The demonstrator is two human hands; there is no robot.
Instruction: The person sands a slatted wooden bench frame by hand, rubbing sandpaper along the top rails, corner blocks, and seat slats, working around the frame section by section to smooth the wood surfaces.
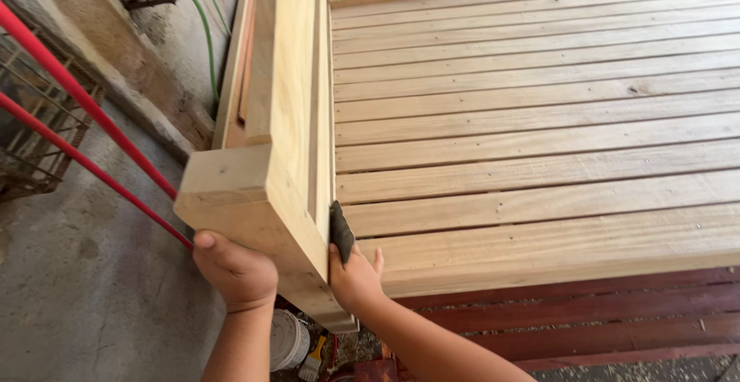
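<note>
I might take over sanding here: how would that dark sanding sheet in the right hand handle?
Probably floppy: the sandpaper bends under the right hand against the wooden post. It looks thin, so likely light. Its gritty face should grip, not slide.

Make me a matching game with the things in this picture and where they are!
Things:
1. left hand
2. right hand
3. white bucket
4. red bars

Places:
A. on the ground under the wooden frame
B. pressing a dark sanding pad on the frame's inner side
C. at the far left, slanting
D. gripping the frame's outer corner

Pairs: 1-D, 2-B, 3-A, 4-C
</note>
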